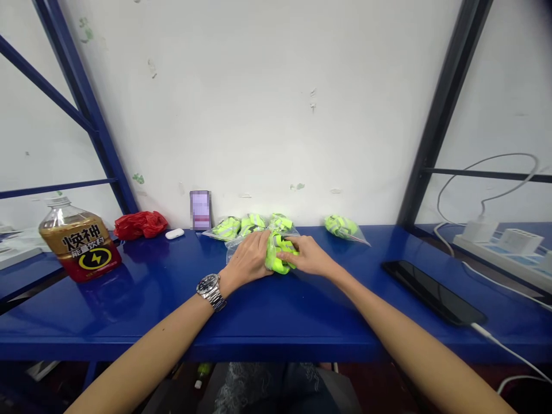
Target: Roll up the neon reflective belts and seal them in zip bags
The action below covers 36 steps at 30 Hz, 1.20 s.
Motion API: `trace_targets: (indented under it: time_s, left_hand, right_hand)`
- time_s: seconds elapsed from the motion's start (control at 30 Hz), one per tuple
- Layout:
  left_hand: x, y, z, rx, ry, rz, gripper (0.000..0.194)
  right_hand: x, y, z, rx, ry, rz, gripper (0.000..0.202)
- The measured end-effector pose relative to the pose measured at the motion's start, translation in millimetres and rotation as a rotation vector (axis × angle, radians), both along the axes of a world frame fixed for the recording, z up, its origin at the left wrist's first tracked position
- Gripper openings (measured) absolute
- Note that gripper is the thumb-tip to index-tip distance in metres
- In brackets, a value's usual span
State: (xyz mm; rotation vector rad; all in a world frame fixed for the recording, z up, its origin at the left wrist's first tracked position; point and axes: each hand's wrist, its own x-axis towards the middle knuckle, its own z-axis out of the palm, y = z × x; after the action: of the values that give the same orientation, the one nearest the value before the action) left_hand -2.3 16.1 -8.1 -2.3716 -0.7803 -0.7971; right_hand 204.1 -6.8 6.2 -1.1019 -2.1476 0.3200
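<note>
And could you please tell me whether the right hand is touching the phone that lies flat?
No, the right hand is on the neon yellow-green bundle, while the flat-lying phone sits apart, farther right.

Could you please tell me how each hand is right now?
Left hand: against the neon-yellow reflective bundle; whether it grips cannot be told.
Right hand: closed on that bundle, thumb across its near side.

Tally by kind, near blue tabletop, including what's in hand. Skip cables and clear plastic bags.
Neon-yellow fabric bundles with grey stripes: 5
Flat rectangular phones: 2
Large clear labelled drink bottle: 1
Crumpled red plastic bag: 1
Small white rounded object: 1
Total: 10
</note>
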Motion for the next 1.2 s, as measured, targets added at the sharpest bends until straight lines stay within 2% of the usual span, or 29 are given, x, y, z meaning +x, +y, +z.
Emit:
trace_targets:
  time_s: [0.1, 0.27, 0.4, 0.5, 0.67, 0.8, 0.9, 1.0, 1.13, 1.2]
  left_hand:
    - [1, -2, -0.7, 0.041, 0.06, 0.03, 0.065]
    - [8, -11, 4.1, 0.05, 0.146, 0.037, 0.045]
    - [15, -21, 9.1, 0.014, 0.22, 0.003, 0.041]
    - [18, -26, 11.0, -0.015, 0.226, -0.032, 0.051]
    - [14, -26, 15.9, 0.01, 0.106, -0.103, 0.081]
    - [7, -18, 17.9, -0.023, 0.044, -0.1, 0.102]
    - [2, -10, 14.1, -0.096, 0.04, -0.062, 0.096]
    - [-1, -5, 9.8, -0.103, 0.017, -0.055, 0.087]
    - [-5, -2, 8.2, -0.077, -0.056, -0.053, 0.088]
    - [-6, -2, 8.3, -0.085, -0.073, -0.045, 0.088]
  right_hand:
    - [-10, -6, -5.2, 0.112, -0.125, -0.039, 0.032]
    - [-20, -9, -12.4, 0.234, -0.237, -0.053, 0.027]
    - [-27, -4, -12.8, 0.22, -0.206, -0.037, 0.024]
    - [-31, -2, -11.4, 0.144, -0.056, -0.043, 0.022]
    - [-23, -3, -3.0, 0.033, 0.28, -0.017, 0.019]
    - [-10, -1, 0.6, -0.266, 0.478, 0.036, 0.028]
    - [-4, 0, 0.8, -0.44, 0.564, 0.184, 0.029]
    - [0, -4, 5.0, -0.575, 0.597, 0.306, 0.029]
    - [4, -12, 14.2, -0.644, 0.626, 0.459, 0.037]
    - [3, -14, 15.7, -0.608, 0.581, 0.517, 0.043]
